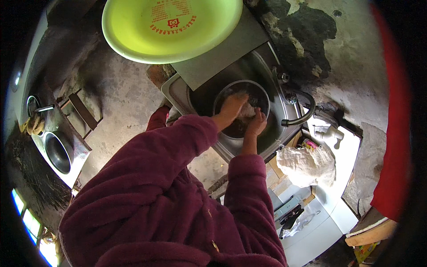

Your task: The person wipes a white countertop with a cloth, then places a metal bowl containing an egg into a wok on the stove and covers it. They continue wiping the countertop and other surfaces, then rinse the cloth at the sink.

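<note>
Both my hands are inside a round metal basin [224,87] holding dark liquid. The basin stands in a stainless steel sink [175,91]. My left hand [233,107] grips a pale, soft-looking piece [247,111] from the left, its fingers over the top. At the lower right of that piece, my right hand [257,122] pinches its edge. Whether it is meat or some other food cannot be told. Part of it is hidden by my fingers. To the right of the basin, a curved metal faucet [308,115] reaches toward the sink's right side.
A large yellow-green basin [140,40] bearing red writing rests on a grey board [220,56] across the sink's far end. A white woven sack [305,165] lies right of my right sleeve. At far left, a dark wok [58,153] sits in a pale counter [75,173].
</note>
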`<state>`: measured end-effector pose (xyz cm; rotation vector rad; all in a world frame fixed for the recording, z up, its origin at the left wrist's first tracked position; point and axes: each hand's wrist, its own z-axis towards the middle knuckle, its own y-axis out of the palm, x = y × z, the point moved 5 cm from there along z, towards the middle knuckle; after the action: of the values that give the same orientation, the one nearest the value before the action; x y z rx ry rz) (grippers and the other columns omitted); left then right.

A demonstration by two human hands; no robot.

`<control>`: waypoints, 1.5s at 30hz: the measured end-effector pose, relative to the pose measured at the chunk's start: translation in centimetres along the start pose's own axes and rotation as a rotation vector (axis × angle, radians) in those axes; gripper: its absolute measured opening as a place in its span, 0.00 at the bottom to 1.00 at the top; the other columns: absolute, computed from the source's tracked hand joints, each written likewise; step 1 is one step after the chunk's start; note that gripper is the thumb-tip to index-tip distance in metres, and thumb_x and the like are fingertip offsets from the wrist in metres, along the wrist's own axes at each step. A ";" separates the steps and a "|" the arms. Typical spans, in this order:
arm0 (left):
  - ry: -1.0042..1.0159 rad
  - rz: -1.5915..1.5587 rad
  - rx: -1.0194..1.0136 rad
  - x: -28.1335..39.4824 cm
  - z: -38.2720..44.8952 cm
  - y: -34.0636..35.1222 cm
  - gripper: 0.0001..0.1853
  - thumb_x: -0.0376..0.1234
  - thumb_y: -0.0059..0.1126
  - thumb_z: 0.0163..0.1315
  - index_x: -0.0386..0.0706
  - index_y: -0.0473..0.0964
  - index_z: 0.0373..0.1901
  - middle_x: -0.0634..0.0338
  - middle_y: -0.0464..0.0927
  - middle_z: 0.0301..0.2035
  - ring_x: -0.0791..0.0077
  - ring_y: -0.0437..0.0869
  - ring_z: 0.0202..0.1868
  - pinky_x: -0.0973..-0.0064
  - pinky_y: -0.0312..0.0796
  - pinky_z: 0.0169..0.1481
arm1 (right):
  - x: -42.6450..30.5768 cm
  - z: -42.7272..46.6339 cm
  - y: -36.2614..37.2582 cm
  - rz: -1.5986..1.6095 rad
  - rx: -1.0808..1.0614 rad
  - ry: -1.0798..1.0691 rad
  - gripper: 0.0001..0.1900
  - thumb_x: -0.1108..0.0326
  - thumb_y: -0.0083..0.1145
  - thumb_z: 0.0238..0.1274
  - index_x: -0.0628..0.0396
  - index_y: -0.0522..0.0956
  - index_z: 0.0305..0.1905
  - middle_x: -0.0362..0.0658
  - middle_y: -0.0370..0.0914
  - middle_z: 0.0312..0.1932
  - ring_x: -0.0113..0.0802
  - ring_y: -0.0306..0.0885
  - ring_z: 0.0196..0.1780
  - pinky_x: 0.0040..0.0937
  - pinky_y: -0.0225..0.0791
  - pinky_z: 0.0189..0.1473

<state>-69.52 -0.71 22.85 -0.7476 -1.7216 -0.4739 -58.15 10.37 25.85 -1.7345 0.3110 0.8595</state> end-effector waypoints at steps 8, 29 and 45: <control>-0.304 0.471 -0.103 -9.1 0.8 2.5 0.16 0.33 0.46 0.61 0.40 0.75 0.49 0.43 0.75 0.48 0.52 0.77 0.50 0.64 0.68 0.55 | 5.0 -1.6 4.1 -0.785 -0.195 -0.087 0.23 0.51 0.54 0.58 0.55 0.69 0.53 0.55 0.72 0.43 0.56 0.76 0.40 0.49 0.71 0.40; -0.730 -0.829 -0.131 -2.0 0.3 3.0 0.14 0.43 0.55 0.62 0.42 0.76 0.38 0.62 0.76 0.31 0.72 0.77 0.32 0.70 0.71 0.38 | -10.4 -8.6 -1.8 0.317 -0.213 -0.109 0.11 0.64 0.56 0.62 0.62 0.76 0.42 0.45 0.77 0.32 0.31 0.71 0.33 0.28 0.66 0.38; -0.277 -0.177 -0.119 -2.7 0.8 3.9 0.20 0.46 0.43 0.67 0.38 0.74 0.43 0.54 0.78 0.38 0.67 0.79 0.40 0.65 0.69 0.43 | 3.5 1.6 -0.4 0.094 -0.058 0.158 0.17 0.57 0.57 0.59 0.64 0.79 0.28 0.50 0.79 0.26 0.37 0.76 0.31 0.35 0.66 0.37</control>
<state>-66.97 1.92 19.75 -0.7768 -2.0437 -0.6219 -56.06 12.68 23.51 -1.8582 0.4809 0.8069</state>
